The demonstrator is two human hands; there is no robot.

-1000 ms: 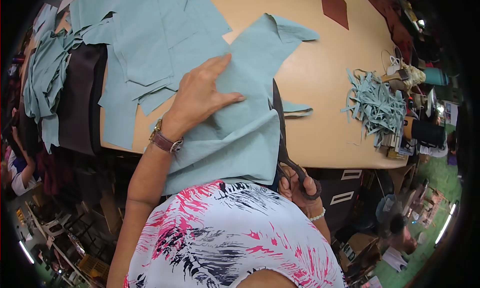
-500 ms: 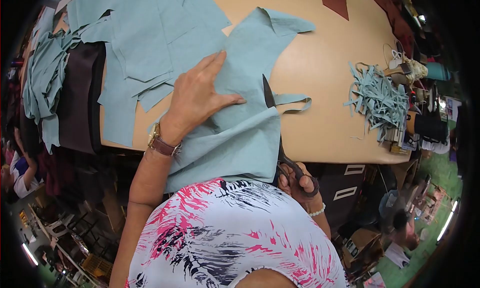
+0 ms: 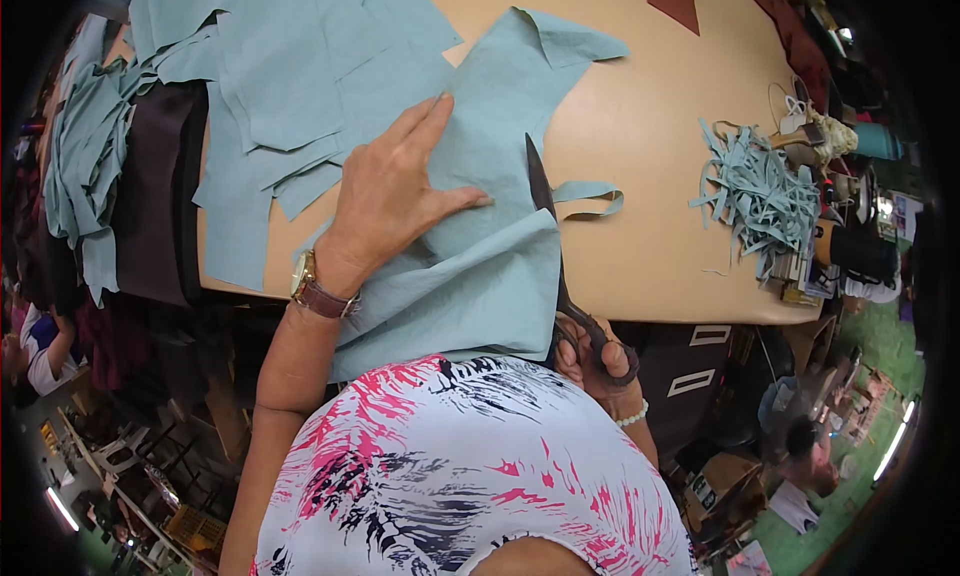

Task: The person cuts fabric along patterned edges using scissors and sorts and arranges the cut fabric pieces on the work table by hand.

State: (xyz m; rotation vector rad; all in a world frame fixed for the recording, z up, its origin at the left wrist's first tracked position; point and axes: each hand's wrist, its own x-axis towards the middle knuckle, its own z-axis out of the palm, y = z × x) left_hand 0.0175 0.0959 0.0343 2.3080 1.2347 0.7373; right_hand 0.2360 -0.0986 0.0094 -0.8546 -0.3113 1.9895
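A light blue-green piece of fabric (image 3: 490,106) lies on the table, its near part folded and hanging over the front edge against my body. My left hand (image 3: 395,191) rests flat on it, thumb and fingers spread. Low at the right, my right hand (image 3: 597,356) is closed around the handles of large dark scissors (image 3: 566,301). The blades point away from me along the fabric's right edge, and the fold covers part of them. A narrow cut strip (image 3: 590,198) curls out to the right of the blades.
Several flat blue-green fabric pieces (image 3: 280,66) overlap at the upper left, beside a crumpled bundle (image 3: 90,156). A heap of thin offcuts (image 3: 765,191) lies at the right, near a brush (image 3: 797,137) and other small items. A dark red piece (image 3: 672,1) is at the far side.
The scissors have moved slightly forward along the fabric edge. My left hand stays spread in nearly the same place.
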